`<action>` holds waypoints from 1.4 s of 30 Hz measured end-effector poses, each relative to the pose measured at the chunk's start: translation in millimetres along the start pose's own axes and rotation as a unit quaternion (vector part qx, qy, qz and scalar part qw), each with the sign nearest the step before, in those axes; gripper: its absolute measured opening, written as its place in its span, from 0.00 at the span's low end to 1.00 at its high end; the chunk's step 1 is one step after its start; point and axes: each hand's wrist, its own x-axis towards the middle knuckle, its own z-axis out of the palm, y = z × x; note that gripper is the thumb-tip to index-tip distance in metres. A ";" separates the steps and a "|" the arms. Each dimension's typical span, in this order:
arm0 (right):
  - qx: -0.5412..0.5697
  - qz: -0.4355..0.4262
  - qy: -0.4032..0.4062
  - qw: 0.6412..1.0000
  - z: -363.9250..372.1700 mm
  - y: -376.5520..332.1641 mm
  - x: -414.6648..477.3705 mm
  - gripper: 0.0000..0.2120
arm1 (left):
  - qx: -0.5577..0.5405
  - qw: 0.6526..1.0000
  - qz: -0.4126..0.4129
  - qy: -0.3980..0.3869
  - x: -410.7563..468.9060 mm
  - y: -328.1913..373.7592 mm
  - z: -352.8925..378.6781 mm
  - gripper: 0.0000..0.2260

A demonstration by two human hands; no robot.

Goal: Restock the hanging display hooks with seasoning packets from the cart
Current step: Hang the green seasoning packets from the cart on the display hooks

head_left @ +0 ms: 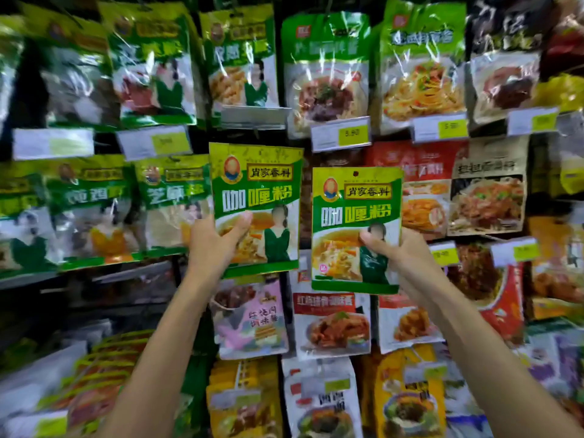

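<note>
Two identical green-and-yellow curry powder packets are held up in front of the hanging display. My left hand point(215, 241) grips the left packet point(256, 191) at its lower left edge, thumb across the front. That packet is the higher one, with its top near the middle row of hooks. My right hand point(401, 254) grips the right packet point(357, 213) at its lower right, thumb on the front. The right packet sits lower and a little apart from the left one. The hook behind them is hidden.
Rows of hanging seasoning packets fill the wall on all sides. Price tags point(339, 134) jut out on hook ends above and to the right point(515, 252). Stacked packets point(101, 374) lie at the lower left.
</note>
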 end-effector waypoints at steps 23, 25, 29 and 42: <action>0.024 0.041 -0.056 0.997 124.8 -26.6 82.2 0.07 | 0.067 0.989 0.063 0.113 54.0 -17.2 -87.8 0.14; 0.021 0.045 -0.058 0.997 124.4 -24.3 84.4 0.06 | 0.056 0.992 0.046 0.103 55.3 -16.2 -87.1 0.09; 0.022 0.052 -0.059 0.997 124.0 -21.0 92.6 0.06 | 0.049 0.996 0.018 0.072 57.7 -16.5 -86.4 0.09; -0.063 0.031 -0.020 0.997 129.7 -4.4 93.5 0.16 | 0.016 0.998 -0.017 0.059 47.9 -6.4 -78.6 0.02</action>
